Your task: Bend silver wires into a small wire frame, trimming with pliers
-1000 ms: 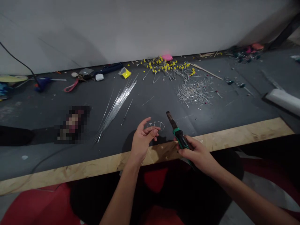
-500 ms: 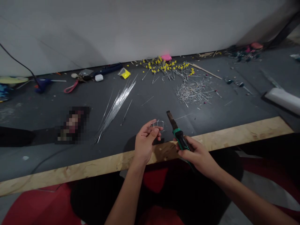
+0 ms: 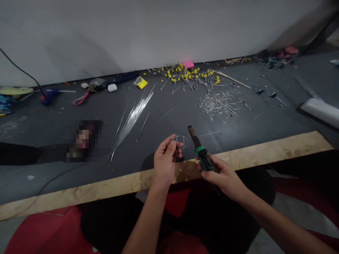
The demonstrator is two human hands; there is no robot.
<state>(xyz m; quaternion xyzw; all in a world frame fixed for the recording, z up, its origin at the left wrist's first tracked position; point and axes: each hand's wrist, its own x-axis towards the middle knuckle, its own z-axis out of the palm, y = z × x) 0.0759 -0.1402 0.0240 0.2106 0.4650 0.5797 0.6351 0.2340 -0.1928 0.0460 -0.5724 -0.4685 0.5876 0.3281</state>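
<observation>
Between its thumb and fingers, my left hand [image 3: 166,157] pinches a small bent wire frame [image 3: 182,137], raised just above the table's near edge. Green-and-black handled pliers [image 3: 203,155] are gripped in my right hand [image 3: 221,173], their dark jaws tilted up and away from me. A gap separates the jaws from the wire frame. One thin straight wire [image 3: 210,133] lies just beyond the pliers. Left of my hands lies a bundle of long straight wires [image 3: 132,116], with a short twisted wire [image 3: 143,127] beside it.
Past my hands is a pile of short wire pieces [image 3: 221,102]. Yellow-tipped wires [image 3: 185,73] lie against the wall near a pink lump [image 3: 188,64]. A blurred-out object [image 3: 83,141] sits at left, a white object [image 3: 323,111] at right. Wood [image 3: 106,189] edges the table.
My left hand has shifted slightly right and turned the wire frame between its fingers. The right hand and pliers have barely moved.
</observation>
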